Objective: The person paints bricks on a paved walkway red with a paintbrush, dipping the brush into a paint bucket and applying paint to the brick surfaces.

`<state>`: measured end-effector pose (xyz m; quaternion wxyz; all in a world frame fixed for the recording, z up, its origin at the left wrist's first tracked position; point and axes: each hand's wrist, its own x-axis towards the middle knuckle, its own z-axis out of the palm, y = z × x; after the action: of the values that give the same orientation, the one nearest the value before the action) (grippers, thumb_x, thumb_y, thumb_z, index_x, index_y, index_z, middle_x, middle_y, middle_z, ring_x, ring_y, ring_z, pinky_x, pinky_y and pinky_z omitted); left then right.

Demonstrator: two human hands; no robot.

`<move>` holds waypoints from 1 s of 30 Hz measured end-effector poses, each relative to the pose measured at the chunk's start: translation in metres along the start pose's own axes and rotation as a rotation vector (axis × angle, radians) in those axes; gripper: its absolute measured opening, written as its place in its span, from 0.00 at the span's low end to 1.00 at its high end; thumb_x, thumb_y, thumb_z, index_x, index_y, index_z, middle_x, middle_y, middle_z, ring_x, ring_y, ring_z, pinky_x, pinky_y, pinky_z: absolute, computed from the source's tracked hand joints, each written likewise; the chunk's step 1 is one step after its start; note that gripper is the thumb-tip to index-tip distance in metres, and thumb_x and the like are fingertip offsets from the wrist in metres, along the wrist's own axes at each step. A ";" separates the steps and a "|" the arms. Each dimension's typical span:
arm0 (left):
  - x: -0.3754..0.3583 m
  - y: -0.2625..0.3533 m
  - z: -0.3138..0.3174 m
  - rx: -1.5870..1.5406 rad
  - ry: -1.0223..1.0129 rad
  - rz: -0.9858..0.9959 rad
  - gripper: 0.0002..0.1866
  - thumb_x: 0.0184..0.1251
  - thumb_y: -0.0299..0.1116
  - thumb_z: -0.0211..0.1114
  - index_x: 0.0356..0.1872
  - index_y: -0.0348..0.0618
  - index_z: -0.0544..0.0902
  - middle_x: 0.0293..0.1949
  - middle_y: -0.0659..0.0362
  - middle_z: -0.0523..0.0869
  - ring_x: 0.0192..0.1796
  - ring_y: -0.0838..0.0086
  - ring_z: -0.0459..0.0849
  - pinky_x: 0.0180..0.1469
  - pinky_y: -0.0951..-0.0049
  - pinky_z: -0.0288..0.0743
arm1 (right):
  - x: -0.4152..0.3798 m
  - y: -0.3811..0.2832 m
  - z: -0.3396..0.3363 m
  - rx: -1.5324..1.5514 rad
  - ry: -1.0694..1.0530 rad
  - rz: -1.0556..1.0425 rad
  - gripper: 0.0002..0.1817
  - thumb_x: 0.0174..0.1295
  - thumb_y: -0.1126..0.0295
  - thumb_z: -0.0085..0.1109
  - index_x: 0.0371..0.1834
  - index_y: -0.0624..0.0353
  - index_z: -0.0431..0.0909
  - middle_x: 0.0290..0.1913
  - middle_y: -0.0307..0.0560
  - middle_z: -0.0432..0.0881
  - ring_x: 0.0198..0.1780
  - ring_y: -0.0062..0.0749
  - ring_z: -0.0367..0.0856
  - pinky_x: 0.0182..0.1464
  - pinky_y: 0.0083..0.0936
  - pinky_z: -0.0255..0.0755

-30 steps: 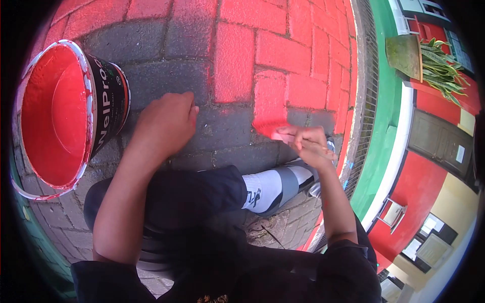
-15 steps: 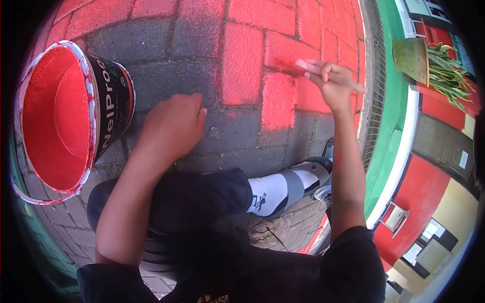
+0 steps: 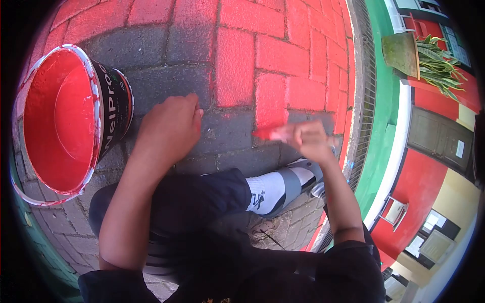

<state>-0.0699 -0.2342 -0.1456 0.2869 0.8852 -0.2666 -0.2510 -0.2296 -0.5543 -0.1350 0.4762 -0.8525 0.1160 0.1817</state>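
Here the paintbrush, loaded with red, sits at the lower edge of the painted bricks, just right of centre in the view, its bristles on a still-grey paver. The right hand is clasped around its handle, blurred with motion. At nine o'clock from the brush, the left hand is curled into a loose fist and pressed on bare grey paving, holding nothing.

The likeliest slip is at five o'clock from the brush: the white sock and the grey shoe lie just beside the bristles, so a long stroke toward the body could streak them. The left hand rests close to the wet red edge at its twelve o'clock; shifting weight forward could smear paint and stain the palm. Further out at nine o'clock, the open paint bucket tilts toward the view, near the left forearm; a careless elbow could tip it. At three o'clock, the drain grate could catch stray paint.
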 end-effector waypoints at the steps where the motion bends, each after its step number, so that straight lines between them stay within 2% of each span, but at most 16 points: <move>1: 0.001 0.001 0.000 0.003 0.003 -0.001 0.10 0.72 0.33 0.58 0.39 0.36 0.79 0.38 0.40 0.86 0.46 0.40 0.83 0.48 0.44 0.75 | 0.019 0.006 -0.003 -0.051 0.028 -0.004 0.24 0.54 0.90 0.68 0.15 0.58 0.60 0.49 0.60 0.89 0.54 0.43 0.89 0.58 0.30 0.83; 3: 0.002 0.003 -0.001 0.030 -0.036 -0.036 0.09 0.72 0.33 0.57 0.40 0.37 0.79 0.38 0.41 0.86 0.46 0.40 0.84 0.48 0.43 0.75 | 0.064 -0.007 -0.015 0.111 0.048 -0.052 0.23 0.60 0.90 0.62 0.16 0.59 0.59 0.51 0.61 0.89 0.60 0.41 0.87 0.58 0.26 0.83; 5: 0.004 0.005 0.000 0.046 -0.051 -0.054 0.09 0.72 0.34 0.57 0.40 0.37 0.79 0.39 0.41 0.85 0.46 0.40 0.83 0.48 0.43 0.75 | 0.101 -0.003 -0.030 0.246 0.138 -0.051 0.22 0.59 0.90 0.62 0.18 0.58 0.60 0.51 0.61 0.89 0.61 0.41 0.86 0.59 0.27 0.82; 8: 0.006 0.005 0.000 0.050 -0.078 -0.067 0.09 0.72 0.34 0.57 0.40 0.38 0.79 0.39 0.41 0.85 0.46 0.40 0.83 0.48 0.42 0.76 | 0.128 -0.028 -0.053 0.107 0.253 -0.143 0.22 0.59 0.91 0.61 0.19 0.58 0.60 0.53 0.60 0.88 0.62 0.42 0.85 0.58 0.27 0.82; 11: 0.006 0.006 -0.001 0.043 -0.069 -0.054 0.09 0.72 0.34 0.57 0.41 0.38 0.79 0.39 0.41 0.85 0.46 0.40 0.83 0.48 0.42 0.76 | 0.125 -0.014 -0.045 0.145 0.277 -0.172 0.20 0.59 0.92 0.59 0.19 0.59 0.62 0.54 0.62 0.87 0.62 0.42 0.85 0.59 0.27 0.82; 12: 0.005 0.005 0.000 0.041 -0.051 -0.045 0.09 0.72 0.34 0.57 0.40 0.38 0.79 0.39 0.41 0.85 0.46 0.40 0.83 0.48 0.42 0.76 | 0.112 -0.007 -0.037 0.305 0.236 -0.152 0.20 0.62 0.90 0.58 0.17 0.60 0.65 0.54 0.61 0.87 0.60 0.40 0.86 0.59 0.26 0.82; 14: 0.004 0.007 -0.003 0.039 -0.058 -0.047 0.09 0.72 0.34 0.57 0.40 0.38 0.79 0.39 0.41 0.85 0.47 0.40 0.83 0.48 0.42 0.76 | 0.075 0.014 -0.003 0.115 0.208 -0.190 0.21 0.65 0.89 0.57 0.15 0.61 0.66 0.52 0.62 0.88 0.58 0.40 0.88 0.59 0.26 0.81; 16: 0.003 0.008 -0.006 0.036 -0.067 -0.046 0.09 0.72 0.34 0.57 0.40 0.38 0.79 0.39 0.41 0.85 0.47 0.40 0.83 0.48 0.43 0.75 | 0.033 0.015 0.013 0.230 0.177 0.029 0.22 0.66 0.88 0.57 0.14 0.62 0.65 0.52 0.61 0.88 0.57 0.40 0.88 0.59 0.26 0.81; 17: 0.001 0.008 -0.007 0.023 -0.054 -0.037 0.09 0.72 0.33 0.57 0.40 0.37 0.79 0.39 0.41 0.85 0.47 0.41 0.83 0.48 0.43 0.75 | 0.014 0.015 0.016 0.231 0.177 0.042 0.22 0.66 0.88 0.57 0.14 0.62 0.65 0.52 0.61 0.88 0.57 0.40 0.88 0.59 0.26 0.81; 19: -0.006 0.009 -0.006 0.001 -0.069 -0.024 0.09 0.72 0.33 0.58 0.40 0.37 0.79 0.39 0.40 0.85 0.47 0.41 0.83 0.48 0.43 0.75 | -0.024 0.017 0.018 -0.069 0.071 -0.045 0.22 0.58 0.92 0.63 0.16 0.59 0.63 0.48 0.58 0.90 0.55 0.38 0.89 0.54 0.27 0.84; 20: -0.009 0.009 -0.007 -0.002 -0.039 -0.003 0.09 0.72 0.33 0.58 0.40 0.36 0.79 0.39 0.40 0.85 0.47 0.41 0.83 0.48 0.43 0.75 | -0.033 0.014 0.018 -0.067 0.070 -0.028 0.22 0.58 0.92 0.63 0.16 0.59 0.63 0.48 0.58 0.90 0.55 0.38 0.89 0.54 0.27 0.84; 22: -0.012 0.010 -0.006 -0.009 -0.011 0.013 0.09 0.72 0.33 0.58 0.40 0.36 0.79 0.39 0.40 0.85 0.47 0.41 0.83 0.48 0.44 0.74 | -0.039 0.001 0.014 0.239 0.171 0.047 0.24 0.55 0.92 0.65 0.15 0.59 0.61 0.47 0.59 0.90 0.55 0.37 0.89 0.54 0.29 0.84; 25: -0.010 0.011 -0.004 -0.004 -0.025 -0.009 0.08 0.72 0.32 0.58 0.39 0.36 0.79 0.38 0.40 0.85 0.46 0.41 0.83 0.48 0.44 0.74 | -0.006 -0.001 0.006 0.090 0.055 -0.043 0.25 0.52 0.93 0.66 0.16 0.58 0.59 0.47 0.59 0.90 0.55 0.38 0.89 0.54 0.31 0.84; 26: -0.007 0.010 -0.003 0.002 -0.044 -0.016 0.09 0.72 0.32 0.58 0.40 0.36 0.79 0.38 0.40 0.85 0.47 0.41 0.83 0.48 0.44 0.74 | 0.011 -0.003 0.003 -0.039 0.065 -0.007 0.24 0.53 0.92 0.66 0.17 0.58 0.59 0.47 0.58 0.90 0.56 0.39 0.88 0.56 0.32 0.84; 28: -0.001 0.007 0.000 0.010 -0.066 -0.029 0.09 0.72 0.32 0.58 0.40 0.36 0.79 0.38 0.40 0.85 0.47 0.41 0.83 0.48 0.44 0.74 | 0.052 -0.001 -0.009 0.238 0.016 0.134 0.24 0.53 0.91 0.66 0.17 0.58 0.60 0.49 0.59 0.89 0.57 0.40 0.88 0.56 0.32 0.84; 30: 0.002 0.004 0.005 0.028 -0.041 -0.021 0.09 0.72 0.33 0.58 0.40 0.36 0.79 0.38 0.41 0.85 0.47 0.40 0.83 0.48 0.44 0.74 | 0.084 -0.006 -0.026 0.066 0.082 -0.026 0.23 0.54 0.90 0.67 0.18 0.57 0.60 0.52 0.61 0.88 0.57 0.42 0.88 0.58 0.32 0.84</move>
<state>-0.0725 -0.2405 -0.1468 0.2661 0.8867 -0.2664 -0.2683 -0.1463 -0.5752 -0.1529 0.5014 -0.8444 0.1304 0.1367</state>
